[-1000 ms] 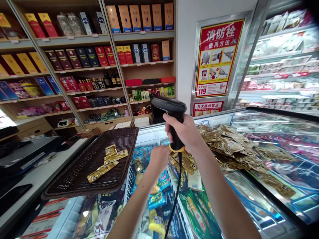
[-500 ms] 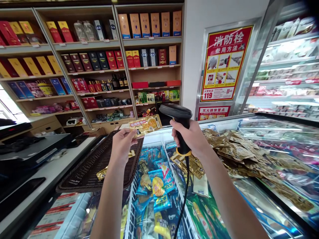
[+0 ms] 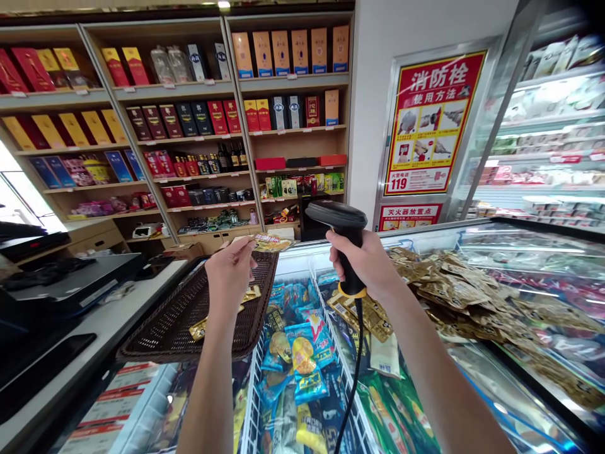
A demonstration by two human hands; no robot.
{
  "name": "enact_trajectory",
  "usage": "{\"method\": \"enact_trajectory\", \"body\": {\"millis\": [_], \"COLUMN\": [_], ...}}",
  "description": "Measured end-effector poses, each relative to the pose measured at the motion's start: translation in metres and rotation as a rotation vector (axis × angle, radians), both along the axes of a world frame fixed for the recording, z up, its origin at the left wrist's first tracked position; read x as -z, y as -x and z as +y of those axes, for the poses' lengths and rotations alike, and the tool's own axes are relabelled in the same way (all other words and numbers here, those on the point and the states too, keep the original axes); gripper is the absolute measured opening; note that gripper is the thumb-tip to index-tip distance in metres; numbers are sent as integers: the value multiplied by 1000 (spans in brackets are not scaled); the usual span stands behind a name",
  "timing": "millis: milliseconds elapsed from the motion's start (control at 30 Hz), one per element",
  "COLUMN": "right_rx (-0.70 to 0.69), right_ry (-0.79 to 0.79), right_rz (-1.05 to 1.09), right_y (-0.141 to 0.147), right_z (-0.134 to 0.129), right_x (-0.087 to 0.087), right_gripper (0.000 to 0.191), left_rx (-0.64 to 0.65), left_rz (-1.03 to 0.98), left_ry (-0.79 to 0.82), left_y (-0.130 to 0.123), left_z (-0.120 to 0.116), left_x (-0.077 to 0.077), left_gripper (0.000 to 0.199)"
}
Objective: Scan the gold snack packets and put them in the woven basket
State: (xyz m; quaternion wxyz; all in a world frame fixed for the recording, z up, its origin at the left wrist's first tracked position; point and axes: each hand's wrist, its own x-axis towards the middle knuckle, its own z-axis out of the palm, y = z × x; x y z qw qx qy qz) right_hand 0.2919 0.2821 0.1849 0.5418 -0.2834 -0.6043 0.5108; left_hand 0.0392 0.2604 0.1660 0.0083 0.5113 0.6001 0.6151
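Between the thumb and fingers of my left hand (image 3: 231, 268) is a gold snack packet (image 3: 273, 242), tilted nearly flat so its printed face shows only as a thin strip. My right hand (image 3: 363, 258) is wrapped round the handle of a black barcode scanner (image 3: 338, 215), whose head points left toward the packet. A cable (image 3: 355, 366) hangs from its yellow-ringed base. Under my left hand sits a dark brown woven basket (image 3: 165, 334) with a few gold packets (image 3: 198, 329) in it. Right of my right forearm lies a large heap of gold packets (image 3: 458, 287) on the freezer glass.
Below my hands an open chest freezer holds blue ice-cream packs (image 3: 302, 353) between white wire dividers (image 3: 253, 403). A counter (image 3: 118, 315) with dark equipment runs along the left. Shelves of boxes (image 3: 198, 120) and a red fire-hydrant sign (image 3: 432, 126) stand behind.
The packet in my left hand has tipped from facing me to nearly flat and moved slightly lower. My right hand keeps the scanner almost in place. The whole view has shifted a little.
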Motion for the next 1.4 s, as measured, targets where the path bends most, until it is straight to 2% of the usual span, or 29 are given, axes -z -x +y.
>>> {"method": "enact_trajectory", "body": {"millis": [100,167,267,400,567,733,1000,1133,1400], "right_rx": [8,1,-18,-26,-49,-81,-58,-71,-53], "right_ry": [1,4,13,36,14,0,1,-22,-41], "right_rz": [1,1,-3,-10,-19,-55,-87,-109,-126], "right_y": [1,2,4,10,13,11,13,14,21], "right_z": [0,1,2,5,0,-13,-16,-16,-7], "right_x": [0,1,4,8,8,3,2,6,12], "right_gripper": [42,42,41,40,39,39,34,34,37], "left_rx": [138,182,99,-17,-29,10,-16,-36,27], "left_rz": [-159,-214,-148,-2,-93,-127,-91,-73,-74], "left_ry": [66,65,38,30,5,-32,-212,-226,-200], "left_y": [-7,-12,-13,-3,11,16,1,-5,-21], "left_z": [-4,-7,-7,1,14,15,9,8,-3], "left_x": [-4,-7,-7,2,12,10,2,0,-9], "left_gripper": [35,32,32,27,28,33,22,18,17]}}
